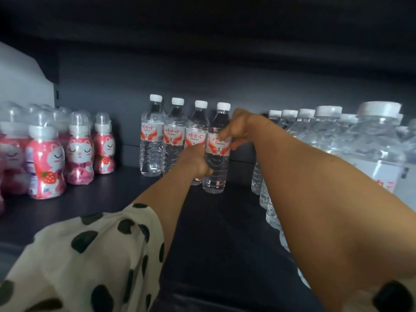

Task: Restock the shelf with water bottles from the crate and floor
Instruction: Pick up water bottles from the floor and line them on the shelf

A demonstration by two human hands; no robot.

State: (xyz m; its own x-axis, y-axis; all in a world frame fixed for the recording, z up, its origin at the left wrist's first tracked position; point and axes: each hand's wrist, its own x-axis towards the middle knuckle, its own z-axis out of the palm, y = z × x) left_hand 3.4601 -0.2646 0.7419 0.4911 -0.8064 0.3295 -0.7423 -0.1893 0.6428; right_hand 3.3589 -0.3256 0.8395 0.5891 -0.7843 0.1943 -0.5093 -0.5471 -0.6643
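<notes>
Four clear water bottles with white caps and red-and-white labels stand in a row at the back of the dark shelf (225,221). My left hand (195,162) is curled round the lower part of the third bottle (199,122), with its thumb against the neighbouring bottle. My right hand (236,128) grips the fourth, rightmost bottle (217,170) at its label. Both of these bottles stand upright on the shelf. The first bottle (152,140) and the second bottle (174,145) stand untouched to the left.
Several pink cat-printed drink bottles (78,154) fill the shelf's left side. Rows of larger clear water bottles (360,140) line the right side, close to my right forearm. A dark back wall and an upper shelf close the space in. A white panel (20,75) stands at far left.
</notes>
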